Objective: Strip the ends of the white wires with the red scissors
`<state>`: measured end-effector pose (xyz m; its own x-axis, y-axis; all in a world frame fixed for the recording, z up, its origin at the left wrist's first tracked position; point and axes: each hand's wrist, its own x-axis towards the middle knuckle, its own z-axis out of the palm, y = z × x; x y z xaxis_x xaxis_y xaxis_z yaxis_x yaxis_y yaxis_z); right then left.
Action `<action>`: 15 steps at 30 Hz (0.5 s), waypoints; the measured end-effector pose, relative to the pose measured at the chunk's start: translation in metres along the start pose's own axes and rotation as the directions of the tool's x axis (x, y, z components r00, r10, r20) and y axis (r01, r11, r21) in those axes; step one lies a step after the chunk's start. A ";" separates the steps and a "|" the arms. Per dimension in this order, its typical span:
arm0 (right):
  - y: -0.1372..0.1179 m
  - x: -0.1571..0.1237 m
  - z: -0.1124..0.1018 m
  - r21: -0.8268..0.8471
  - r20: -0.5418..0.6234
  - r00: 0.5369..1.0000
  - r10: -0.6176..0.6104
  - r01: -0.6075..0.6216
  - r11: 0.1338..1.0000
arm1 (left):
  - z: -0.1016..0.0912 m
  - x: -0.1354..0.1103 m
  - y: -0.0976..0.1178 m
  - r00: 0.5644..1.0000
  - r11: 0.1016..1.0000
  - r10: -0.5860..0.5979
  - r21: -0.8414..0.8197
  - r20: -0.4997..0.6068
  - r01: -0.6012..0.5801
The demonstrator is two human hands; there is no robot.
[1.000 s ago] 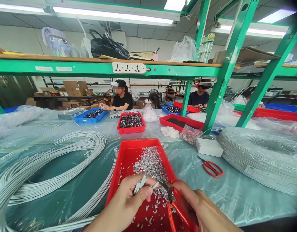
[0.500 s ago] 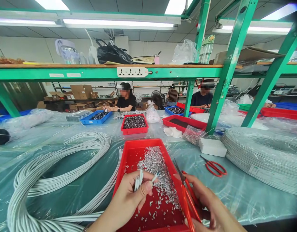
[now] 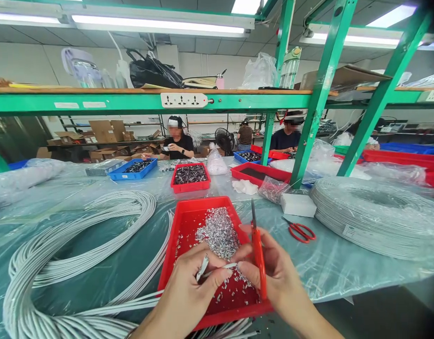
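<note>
My left hand (image 3: 194, 282) is closed on several white cable ends (image 3: 203, 267) above a red tray (image 3: 199, 325). One cable end sticks out to the right between its thumb and fingers. My right hand (image 3: 273, 273) holds red-handled scissors (image 3: 259, 259), blades pointing up and away. The thumb and a finger of that hand pinch the tip of the protruding cable. Silvery scraps (image 3: 219, 233) lie in a heap in the tray beneath. The cables run left into a big loose coil (image 3: 33, 282) on the table.
Another pair of red-handled scissors (image 3: 300, 231) lies at right, near a white box (image 3: 298, 205) and a large wrapped cable coil (image 3: 365, 226). Farther off are a red bin of dark parts (image 3: 191, 175), a blue bin (image 3: 132, 169), green shelf posts (image 3: 316, 99) and seated people.
My right hand has moved left to the cable end in my left hand, and its scissors have swung more upright. The view has shifted slightly.
</note>
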<state>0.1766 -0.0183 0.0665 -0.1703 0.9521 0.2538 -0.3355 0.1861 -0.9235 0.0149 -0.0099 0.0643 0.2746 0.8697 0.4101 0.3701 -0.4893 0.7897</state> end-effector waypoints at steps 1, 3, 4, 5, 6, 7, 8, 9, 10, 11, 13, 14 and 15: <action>0.000 0.000 0.001 -0.003 -0.009 1.000 0.008 -0.008 1.000 | 0.000 -0.001 0.000 1.000 1.000 0.007 0.004 0.001 -0.007; 0.000 0.000 0.003 -0.022 -0.010 0.999 0.035 -0.035 0.999 | 0.000 -0.001 0.000 1.000 1.000 0.015 0.010 0.000 -0.015; 0.000 -0.001 0.002 -0.035 -0.007 0.999 0.043 -0.043 0.998 | -0.001 -0.002 0.000 1.000 1.000 0.019 0.013 -0.005 -0.019; -0.001 -0.002 0.002 -0.053 0.000 0.999 0.038 -0.038 0.998 | -0.001 -0.002 0.000 1.000 1.000 0.019 0.015 -0.015 -0.018; -0.001 -0.003 0.000 -0.079 0.010 1.000 0.013 -0.012 0.997 | -0.001 -0.002 0.001 0.999 1.000 0.017 0.015 -0.029 -0.017; -0.002 -0.005 -0.002 -0.111 0.021 0.999 -0.030 0.032 0.993 | -0.001 -0.002 0.001 0.999 1.000 0.018 0.014 -0.048 -0.017; -0.002 -0.008 -0.005 -0.151 0.036 0.997 -0.075 0.079 0.985 | -0.002 -0.002 0.001 0.997 1.000 0.019 0.010 -0.071 -0.018; -0.002 -0.012 -0.009 -0.200 0.057 0.992 -0.110 0.119 0.973 | -0.002 -0.002 0.002 0.995 1.000 0.018 0.006 -0.096 -0.017; -0.002 -0.016 -0.013 -0.257 0.086 0.988 -0.126 0.145 0.955 | -0.001 -0.002 0.002 0.993 1.000 0.015 -0.003 -0.120 -0.015; -0.002 -0.020 -0.017 -0.323 0.121 0.985 -0.122 0.155 0.934 | -0.001 -0.002 0.002 0.990 1.000 0.015 -0.014 -0.138 -0.017; -0.002 -0.028 -0.025 -0.481 0.188 0.980 -0.066 0.150 0.864 | 0.001 -0.002 0.002 0.989 0.999 0.020 -0.036 -0.145 -0.026; -0.002 -0.031 -0.027 -0.559 0.217 0.976 -0.035 0.154 0.815 | 0.002 -0.002 0.002 0.990 0.999 0.025 -0.043 -0.140 -0.032; -0.003 -0.034 -0.028 -0.627 0.237 0.971 -0.008 0.160 0.762 | 0.003 -0.002 0.002 0.991 0.998 0.033 -0.046 -0.133 -0.040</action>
<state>0.2090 -0.0442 0.0526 -0.3827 0.8658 0.3224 0.2979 0.4460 -0.8440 0.0172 -0.0125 0.0635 0.1660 0.8539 0.4933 0.3177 -0.5199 0.7930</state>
